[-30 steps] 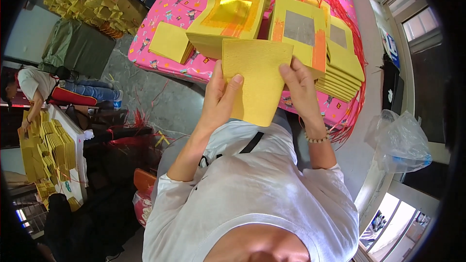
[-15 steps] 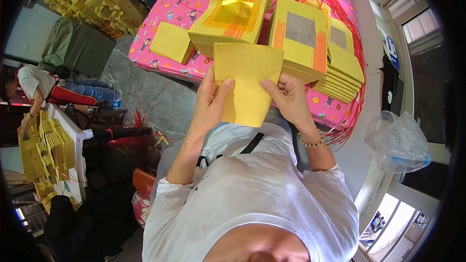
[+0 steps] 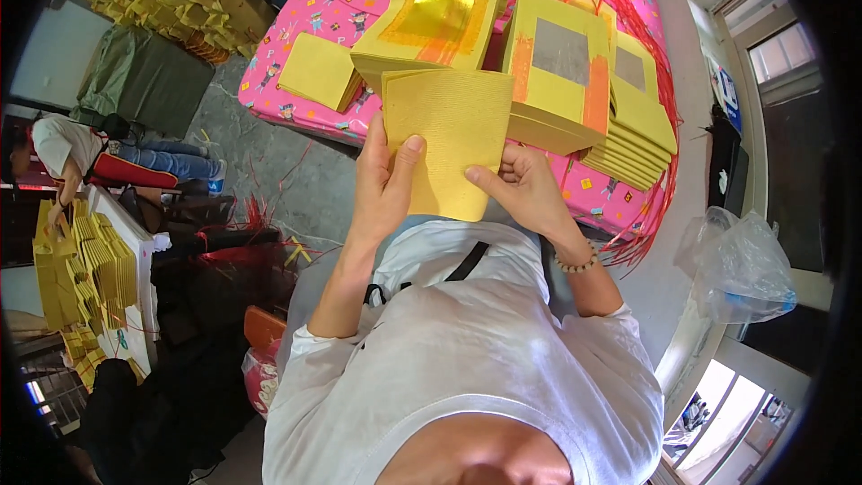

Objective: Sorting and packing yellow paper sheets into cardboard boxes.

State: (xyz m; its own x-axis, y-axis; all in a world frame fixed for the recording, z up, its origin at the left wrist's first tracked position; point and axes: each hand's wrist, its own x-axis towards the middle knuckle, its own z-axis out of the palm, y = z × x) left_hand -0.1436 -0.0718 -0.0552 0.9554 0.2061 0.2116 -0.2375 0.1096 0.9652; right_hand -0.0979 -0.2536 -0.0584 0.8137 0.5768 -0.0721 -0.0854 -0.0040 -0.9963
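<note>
Paper bundle: a thin stack of plain yellow sheets (image 3: 453, 148) is held up off the desk, in front of the chest, near the desk's front edge, so both hands can work its lower edges.
Left hand: the left hand (image 3: 384, 181) clasps the bundle's left side, thumb pressed flat on the front face, the other fingers hidden behind; closed on the paper.
Right hand: the right hand (image 3: 521, 190) grips the lower right corner, fingers curled tight, thumb laid across the front.
Desk: the desk (image 3: 296, 31), under a pink patterned cloth, carries the stock just beyond the bundle.
Gold stack: a pile with a gold foil square (image 3: 431, 22) lies directly behind the bundle.
Silver stack: piles with grey foil squares (image 3: 561, 67) lie right of it, fanned like steps.
Small stack: plain yellow squares (image 3: 319, 72) sit apart at left.
</note>
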